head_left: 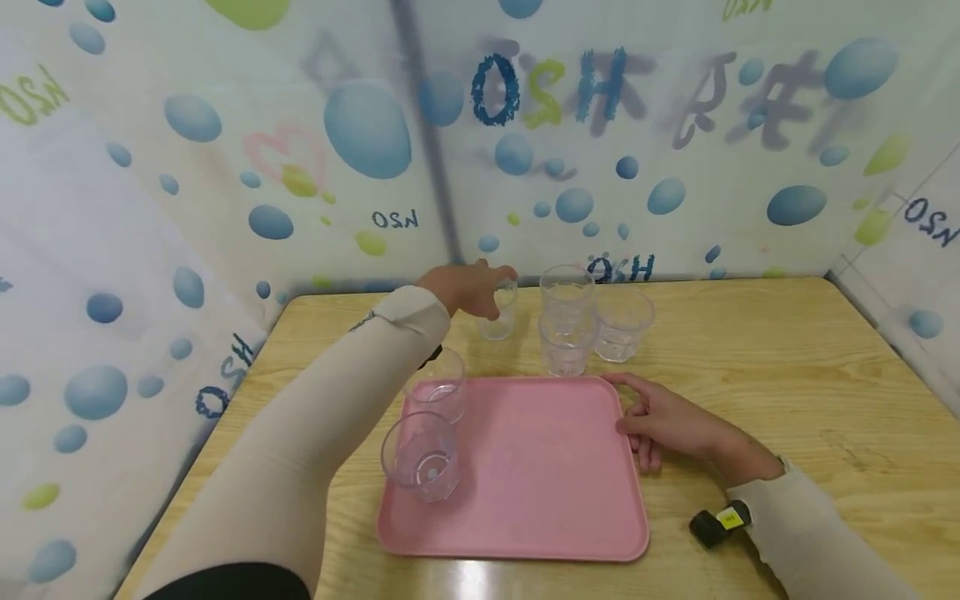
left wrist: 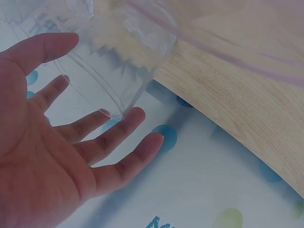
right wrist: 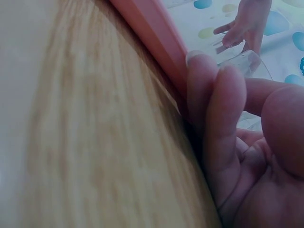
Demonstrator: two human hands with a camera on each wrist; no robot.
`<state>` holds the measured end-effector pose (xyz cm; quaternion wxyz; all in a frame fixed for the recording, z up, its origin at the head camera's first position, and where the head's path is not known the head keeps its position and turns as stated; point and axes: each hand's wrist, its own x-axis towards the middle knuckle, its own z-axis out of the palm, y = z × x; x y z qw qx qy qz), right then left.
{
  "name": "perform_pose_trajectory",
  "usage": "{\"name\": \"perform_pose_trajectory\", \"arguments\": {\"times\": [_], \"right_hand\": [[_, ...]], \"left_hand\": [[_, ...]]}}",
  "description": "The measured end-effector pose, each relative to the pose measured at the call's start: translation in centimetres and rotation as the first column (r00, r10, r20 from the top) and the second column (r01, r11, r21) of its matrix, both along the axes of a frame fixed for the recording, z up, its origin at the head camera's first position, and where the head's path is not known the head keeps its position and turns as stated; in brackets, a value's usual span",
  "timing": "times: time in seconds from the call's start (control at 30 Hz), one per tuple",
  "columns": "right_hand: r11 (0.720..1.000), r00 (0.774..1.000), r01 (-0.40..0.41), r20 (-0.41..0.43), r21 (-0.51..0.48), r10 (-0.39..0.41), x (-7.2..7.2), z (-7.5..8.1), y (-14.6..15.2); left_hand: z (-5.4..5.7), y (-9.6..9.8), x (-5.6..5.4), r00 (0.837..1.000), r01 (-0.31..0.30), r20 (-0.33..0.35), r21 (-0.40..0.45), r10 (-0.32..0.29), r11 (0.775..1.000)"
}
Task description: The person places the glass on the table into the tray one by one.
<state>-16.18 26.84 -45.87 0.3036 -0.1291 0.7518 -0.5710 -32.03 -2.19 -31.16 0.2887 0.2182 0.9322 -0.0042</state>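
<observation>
Head view, from where I stand, shows work that I'd judge only part done: a near tumbler (head_left: pixel 422 457) and a far tumbler (head_left: pixel 442 390) sit along the left side of the pink tray (head_left: pixel 540 467), while a lone tumbler (head_left: pixel 497 327) and a cluster (head_left: pixel 567 346) of what look like three more stand beyond it on the desk (head_left: pixel 750 350). The left hand (head_left: pixel 471 289) is spread loosely around the lone tumbler, not gripping; whether fingertips touch it, I can't tell. The right hand (head_left: pixel 667 417), fingers bent, pinches the tray's far-right corner.

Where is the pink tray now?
In the head view, the pink tray lies below centre on the table, the right hand touching its right edge.
</observation>
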Motion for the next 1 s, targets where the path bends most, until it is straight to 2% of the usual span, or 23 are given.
{"name": "perform_pose_trajectory", "arguments": {"times": [0.17, 0.4, 0.57, 0.7, 1.0], "right_hand": [[1.0, 1.0, -0.005, -0.013, -0.014, 0.004, -0.1, 0.1, -0.1], [1.0, 1.0, -0.005, -0.015, -0.02, 0.005, 0.0, 0.2, -0.2], [0.999, 1.0, -0.008, -0.021, -0.034, 0.007, 0.2, 0.3, -0.3], [0.999, 1.0, -0.018, -0.023, -0.036, 0.017, 0.3, 0.4, -0.3], [1.0, 1.0, -0.009, -0.018, -0.019, 0.008, 0.1, 0.1, -0.2]], "left_hand": [[0.4, -0.3, 0.3, 1.0, 0.017, -0.025, -0.012, -0.017, 1.0], [-0.7, -0.8, 0.7, 0.988, 0.091, -0.12, -0.016, -0.093, 0.996], [-0.9, -0.7, 1.5, 0.986, 0.108, -0.133, 0.014, -0.105, 0.994], [-0.8, -0.5, 2.4, 0.983, 0.123, -0.139, 0.025, -0.119, 0.992], [0.3, 0.1, 4.2, 0.971, 0.152, -0.184, -0.013, -0.152, 0.988]]}}
